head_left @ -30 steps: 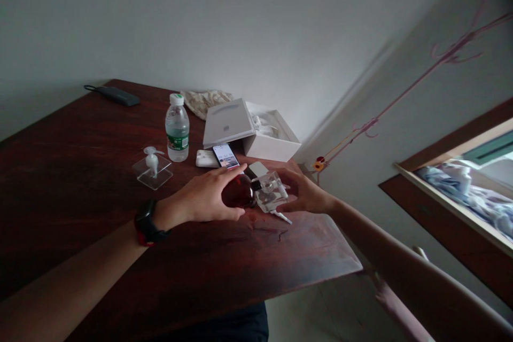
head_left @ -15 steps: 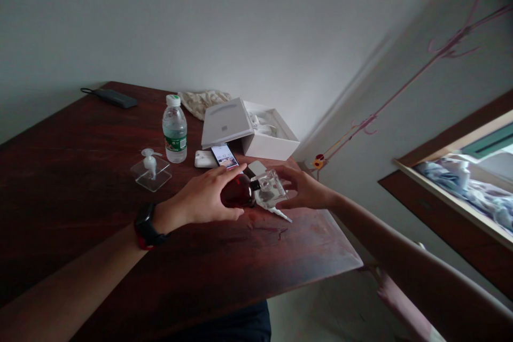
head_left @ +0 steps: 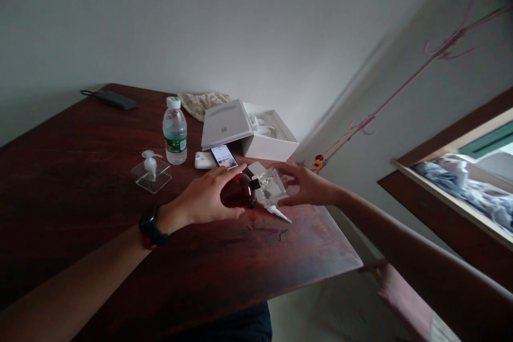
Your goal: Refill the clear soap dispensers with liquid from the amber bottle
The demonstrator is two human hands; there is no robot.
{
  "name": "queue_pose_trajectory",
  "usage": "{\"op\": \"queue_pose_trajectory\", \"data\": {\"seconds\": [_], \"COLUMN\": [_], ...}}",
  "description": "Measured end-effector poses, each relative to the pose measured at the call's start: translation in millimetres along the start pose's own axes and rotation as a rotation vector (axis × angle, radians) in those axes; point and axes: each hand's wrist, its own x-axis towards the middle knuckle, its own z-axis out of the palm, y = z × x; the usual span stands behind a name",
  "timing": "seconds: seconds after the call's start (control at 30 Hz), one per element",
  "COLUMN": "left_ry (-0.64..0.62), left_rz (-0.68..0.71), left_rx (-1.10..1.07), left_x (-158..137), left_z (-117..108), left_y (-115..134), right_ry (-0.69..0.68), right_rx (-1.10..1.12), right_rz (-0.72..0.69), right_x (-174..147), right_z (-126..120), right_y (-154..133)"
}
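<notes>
My left hand (head_left: 206,196) is closed around a dark red-brown bottle (head_left: 237,192) that is tilted on its side, its black neck pointing right. That neck meets a clear square bottle (head_left: 272,186), gripped from the right by my right hand (head_left: 306,186). Whether the neck sits in the clear bottle's mouth or only against it I cannot tell. Beneath the clear bottle, a white pump nozzle (head_left: 279,214) lies on the table. Farther left, a white pump head (head_left: 150,164) rests on a clear square dish (head_left: 162,177).
On the dark wooden table (head_left: 100,208) stand a water bottle (head_left: 175,133) and an opened white box (head_left: 270,144) with its lid (head_left: 226,123) leaning on it. A phone (head_left: 223,156), a white case (head_left: 204,160), a cloth (head_left: 204,102) and a grey hub (head_left: 114,99) lie around. A pink rack (head_left: 404,88) leans at right.
Hardly anything differs. Both hands keep their hold on the two bottles, and the clear bottle has shifted very slightly in my right hand.
</notes>
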Motion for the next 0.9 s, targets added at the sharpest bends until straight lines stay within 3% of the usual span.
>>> {"op": "queue_pose_trajectory", "data": {"seconds": [0.53,0.9], "left_ry": [0.097,0.115], "left_rz": [0.093,0.137], "left_rx": [-0.098,-0.152], "left_x": [-0.2,0.9], "left_z": [14.5,19.6], "left_y": [-9.6,-11.5], "right_ry": [-0.085,-0.093], "right_rx": [-0.065,-0.066], "right_rz": [0.068,-0.031], "right_x": [2.6,5.3], "right_z": [-22.1,-22.9], "right_y": [-9.8,-25.3]}}
